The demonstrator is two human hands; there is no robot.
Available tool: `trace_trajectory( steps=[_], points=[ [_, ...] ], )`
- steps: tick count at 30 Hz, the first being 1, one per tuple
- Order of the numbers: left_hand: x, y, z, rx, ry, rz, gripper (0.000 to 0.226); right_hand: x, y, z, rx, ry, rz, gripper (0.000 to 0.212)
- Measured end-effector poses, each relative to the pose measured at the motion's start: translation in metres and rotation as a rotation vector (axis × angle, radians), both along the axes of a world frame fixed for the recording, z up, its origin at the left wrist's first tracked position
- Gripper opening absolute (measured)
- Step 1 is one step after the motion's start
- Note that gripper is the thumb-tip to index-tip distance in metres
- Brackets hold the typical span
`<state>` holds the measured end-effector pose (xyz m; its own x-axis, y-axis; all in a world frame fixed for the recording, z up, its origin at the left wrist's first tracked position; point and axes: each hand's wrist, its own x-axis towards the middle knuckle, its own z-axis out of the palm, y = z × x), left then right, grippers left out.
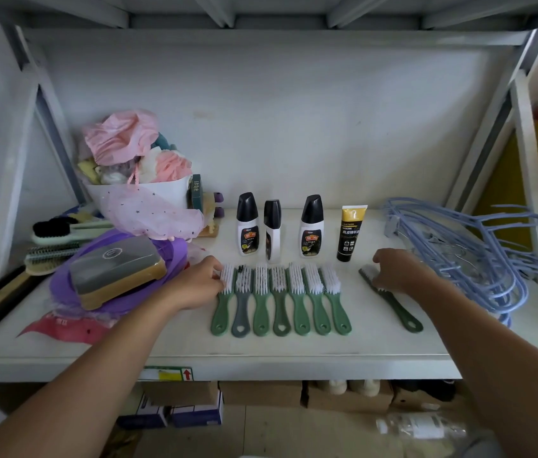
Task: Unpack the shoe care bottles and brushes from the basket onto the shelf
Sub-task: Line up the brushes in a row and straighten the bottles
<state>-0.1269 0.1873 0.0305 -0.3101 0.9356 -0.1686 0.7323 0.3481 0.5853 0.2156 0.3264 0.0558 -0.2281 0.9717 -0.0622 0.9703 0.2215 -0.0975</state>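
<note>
On the white shelf (pixel 376 338) several brushes lie side by side in a row (pixel 281 299), white bristles up, green handles and one grey handle toward me. My left hand (pixel 200 284) touches the bristle head of the leftmost brush (pixel 224 299). A separate green brush (pixel 393 304) lies apart to the right, tilted; my right hand (pixel 399 271) rests over its head with curled fingers. Behind the row stand three white shoe care bottles with black caps (pixel 248 224), (pixel 272 231), (pixel 311 226) and a black tube with a gold cap (pixel 351 233).
A white tub (pixel 162 191) of pink and white cloths stands at the back left. In front of it lie a purple lid with a grey-topped wooden block (pixel 115 269) and several bristle brushes (pixel 53 233). A pile of blue hangers (pixel 469 249) fills the right. Boxes sit below the shelf.
</note>
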Motion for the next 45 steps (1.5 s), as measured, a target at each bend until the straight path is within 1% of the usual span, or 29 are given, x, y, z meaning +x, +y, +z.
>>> trace_trajectory(
  steps=[4,7,13,45],
  points=[
    [0.0,0.002,-0.001,0.017,0.003,-0.006,0.033,-0.007,-0.002,-0.002,0.017,0.045,0.041,0.042],
    [0.0,0.002,0.0,0.018,0.009,-0.006,0.033,-0.013,-0.004,-0.003,0.01,0.111,0.075,0.041],
    [0.002,0.001,0.001,0.012,0.013,-0.01,0.036,-0.025,-0.01,-0.004,0.018,0.173,0.13,0.042],
    [0.002,0.0,0.001,0.003,0.002,-0.005,0.042,-0.032,-0.013,-0.003,-0.021,0.166,0.14,0.043]
  ],
)
